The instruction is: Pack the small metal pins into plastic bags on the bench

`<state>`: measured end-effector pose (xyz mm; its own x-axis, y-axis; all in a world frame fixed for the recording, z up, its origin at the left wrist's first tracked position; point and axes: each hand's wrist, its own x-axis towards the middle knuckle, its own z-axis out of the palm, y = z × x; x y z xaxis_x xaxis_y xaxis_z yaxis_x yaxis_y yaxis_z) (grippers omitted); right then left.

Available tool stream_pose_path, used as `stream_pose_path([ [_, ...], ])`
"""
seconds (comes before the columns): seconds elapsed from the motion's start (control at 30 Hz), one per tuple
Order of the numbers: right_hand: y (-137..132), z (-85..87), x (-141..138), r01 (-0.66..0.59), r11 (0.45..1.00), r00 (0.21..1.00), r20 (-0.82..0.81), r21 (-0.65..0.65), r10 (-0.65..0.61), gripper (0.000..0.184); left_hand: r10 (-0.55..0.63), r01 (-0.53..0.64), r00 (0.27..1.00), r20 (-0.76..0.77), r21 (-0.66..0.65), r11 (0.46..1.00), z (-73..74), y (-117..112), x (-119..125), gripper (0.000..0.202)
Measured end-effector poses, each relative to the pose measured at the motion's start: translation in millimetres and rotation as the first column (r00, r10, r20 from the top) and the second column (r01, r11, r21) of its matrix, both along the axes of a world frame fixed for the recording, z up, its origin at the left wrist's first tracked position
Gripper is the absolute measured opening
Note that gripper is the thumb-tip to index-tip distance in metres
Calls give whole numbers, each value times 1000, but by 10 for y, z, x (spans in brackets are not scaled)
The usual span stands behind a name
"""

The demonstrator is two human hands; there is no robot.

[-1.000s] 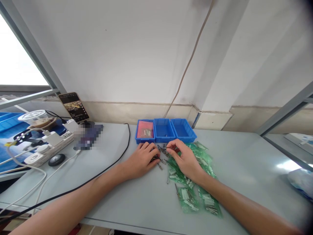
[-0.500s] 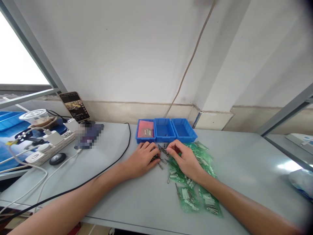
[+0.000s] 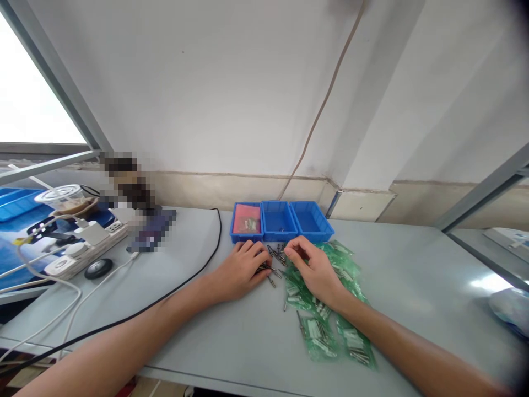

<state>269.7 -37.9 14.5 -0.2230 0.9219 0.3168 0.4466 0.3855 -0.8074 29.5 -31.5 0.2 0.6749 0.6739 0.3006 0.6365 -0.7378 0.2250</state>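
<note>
My left hand (image 3: 243,271) rests on the table in front of the blue bins, fingers curled round several slim metal pins (image 3: 264,267) whose ends stick out. More loose metal pins (image 3: 278,255) lie in a small pile between my hands. My right hand (image 3: 313,270) is closed, thumb and forefinger together just right of this pile; whatever is between the fingertips is too small to make out. Under and around it lie green plastic bags (image 3: 349,270) of metal and white parts. Two more green bags lie nearer the front, one holding visible pins (image 3: 317,331).
Three blue bins touch side by side: the left bin (image 3: 235,234) holds a pink bag (image 3: 247,216), beside the middle bin (image 3: 278,216) and right bin (image 3: 311,218). A black cable (image 3: 198,271) crosses the table. Leftward are a power strip (image 3: 61,266), black round object (image 3: 98,268) and lidded cup (image 3: 61,196).
My right hand has drawn slightly to the right, off the pile of pins. My left hand keeps its place.
</note>
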Motion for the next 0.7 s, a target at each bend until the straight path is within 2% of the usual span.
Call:
stream_pose_path([
  [0.23,0,-10,-12,-7,1000,1000,-6,4,7,15,-3,3,1000,5,-4,1000,7,0,5,14],
  [0.7,-7,-37,5,-57,998,996,66,37,54,13,-5,5,1000,12,13,1000,-18,6,4,14],
])
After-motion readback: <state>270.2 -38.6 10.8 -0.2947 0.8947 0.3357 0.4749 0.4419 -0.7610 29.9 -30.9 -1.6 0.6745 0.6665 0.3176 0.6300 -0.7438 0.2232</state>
